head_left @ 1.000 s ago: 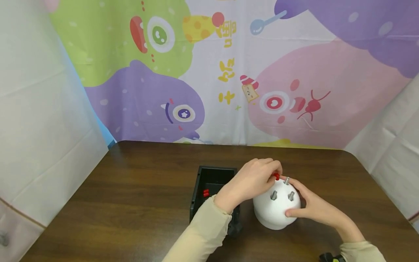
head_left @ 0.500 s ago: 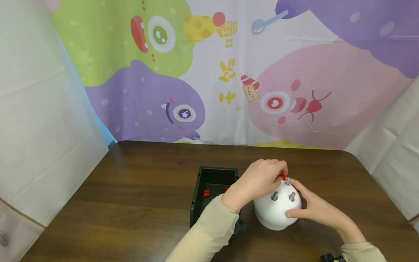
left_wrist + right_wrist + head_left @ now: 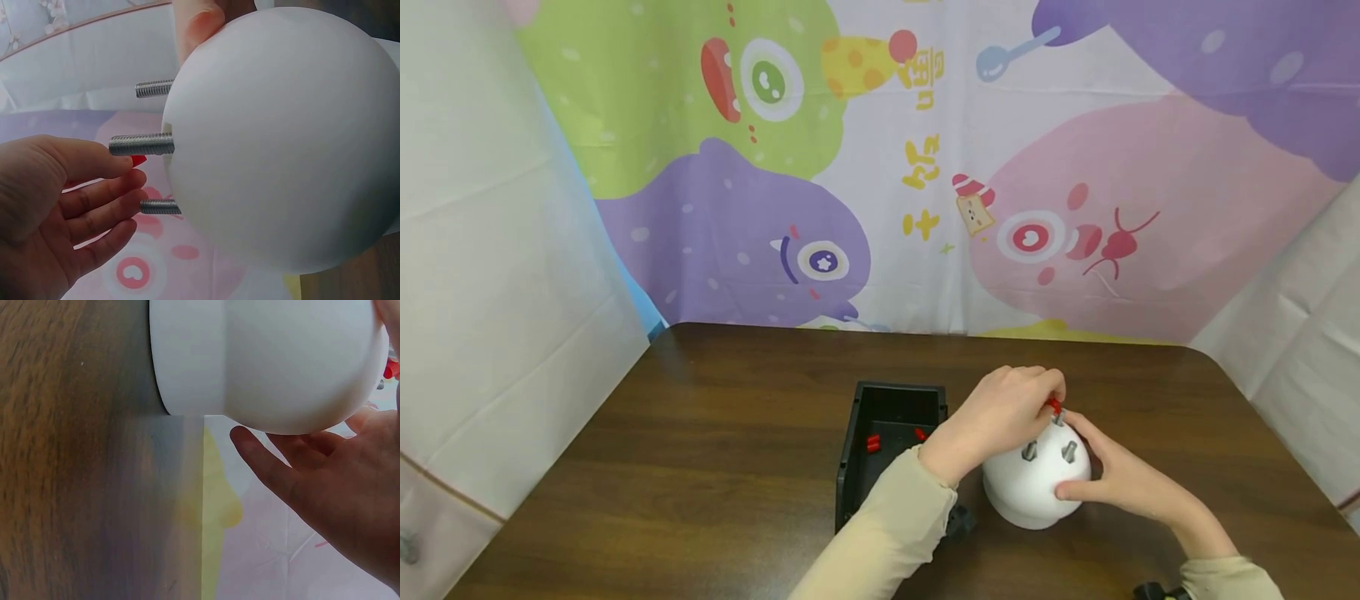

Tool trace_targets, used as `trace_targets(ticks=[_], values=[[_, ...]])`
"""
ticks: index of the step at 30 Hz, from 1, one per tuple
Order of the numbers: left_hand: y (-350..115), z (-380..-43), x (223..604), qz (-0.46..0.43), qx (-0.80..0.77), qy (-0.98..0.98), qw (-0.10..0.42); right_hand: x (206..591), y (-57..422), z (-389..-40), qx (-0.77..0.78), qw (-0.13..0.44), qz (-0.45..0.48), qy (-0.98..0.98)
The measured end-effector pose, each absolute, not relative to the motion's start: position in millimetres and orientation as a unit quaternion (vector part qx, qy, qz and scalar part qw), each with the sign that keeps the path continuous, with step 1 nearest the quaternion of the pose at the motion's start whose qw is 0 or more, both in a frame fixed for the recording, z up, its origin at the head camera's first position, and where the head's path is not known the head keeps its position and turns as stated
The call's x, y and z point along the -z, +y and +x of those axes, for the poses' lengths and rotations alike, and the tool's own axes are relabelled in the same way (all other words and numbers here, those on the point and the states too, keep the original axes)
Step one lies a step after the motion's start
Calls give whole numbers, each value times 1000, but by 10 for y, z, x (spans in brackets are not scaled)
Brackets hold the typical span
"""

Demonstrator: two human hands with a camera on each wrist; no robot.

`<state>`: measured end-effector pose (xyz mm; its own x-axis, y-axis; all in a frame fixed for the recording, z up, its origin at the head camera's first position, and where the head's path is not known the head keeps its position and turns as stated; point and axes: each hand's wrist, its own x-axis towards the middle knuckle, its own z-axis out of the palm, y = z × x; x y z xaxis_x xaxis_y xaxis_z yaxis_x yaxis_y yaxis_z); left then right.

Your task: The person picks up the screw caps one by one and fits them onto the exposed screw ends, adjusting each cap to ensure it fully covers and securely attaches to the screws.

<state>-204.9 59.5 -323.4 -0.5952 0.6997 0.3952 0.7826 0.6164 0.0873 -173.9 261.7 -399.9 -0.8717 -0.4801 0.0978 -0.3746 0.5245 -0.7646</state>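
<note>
So the left hand (image 3: 1000, 412) has been sliding toward 3 o'clock over the last second, and the red piece (image 3: 1055, 406) it's carrying is now sitting right at the tip of the far bolt (image 3: 1059, 418) instead of hanging off to its 9 o'clock side. I'm reading that as lining the piece up with the bolt, though I'm not able to tell from here whether the two are touching. Another loose red piece (image 3: 921, 434) is also showing inside the black box (image 3: 846, 471) now, since the left sleeve (image 3: 887, 517) isn't covering it anymore. The white dome (image 3: 1033, 487) is barely shifting at all, standing on the tabletop (image 3: 700, 458) around 4 o'clock in the head view, with the box sitting at its 9 o'clock and the near pair of bolts (image 3: 1029, 451) poking up bare. Fingers-wise: the left ones are closing together at the tips, pinching the red piece so only a sliver is peeking out in the left wrist view, while the lower ones are curling loosely with small gaps. The right hand (image 3: 1123, 477) is coming in from 3 o'clock with thumb and fingers spreading wide, gripping the dome's side, the thumb pressing around 4 o'clock, so I'm guessing it's steadying things
</note>
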Motion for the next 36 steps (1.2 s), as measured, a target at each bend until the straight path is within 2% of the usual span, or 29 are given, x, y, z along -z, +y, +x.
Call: trace_targets(ticks=[9, 36], values=[[652, -2084, 3295, -417, 140, -880, 181, 3998, 2613, -1733, 418, 65, -235, 875], [750, -2066, 3404, -405, 121, -886, 190, 4011, 2623, -1730, 408, 60, -235, 880]])
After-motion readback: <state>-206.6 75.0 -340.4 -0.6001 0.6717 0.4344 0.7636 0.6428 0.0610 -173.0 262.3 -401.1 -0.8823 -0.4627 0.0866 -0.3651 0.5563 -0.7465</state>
